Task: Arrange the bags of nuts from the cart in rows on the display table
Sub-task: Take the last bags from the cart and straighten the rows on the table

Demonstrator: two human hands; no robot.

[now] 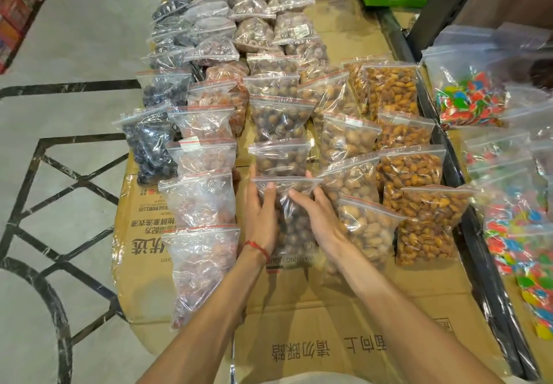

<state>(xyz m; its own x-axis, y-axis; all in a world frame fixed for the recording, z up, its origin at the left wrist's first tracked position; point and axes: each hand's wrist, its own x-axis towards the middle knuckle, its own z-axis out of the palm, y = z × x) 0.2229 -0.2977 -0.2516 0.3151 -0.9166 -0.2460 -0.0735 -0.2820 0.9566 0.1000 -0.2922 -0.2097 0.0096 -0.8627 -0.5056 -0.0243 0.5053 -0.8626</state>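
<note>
Both hands clasp one bag [294, 222] of dark nuts at the near end of the middle row on the table [329, 323]: left hand [260, 219] and right hand [320, 219] on its sides. Slick plastic could slide, nudging the neighbour bag [366, 228] askew

surface: display table [329, 317] covered in flattened cardboard; printed text on it
rows: clear zip bags of nuts [419, 222] lying flat in columns
left column: dark dried fruit bags [149, 144]
</note>
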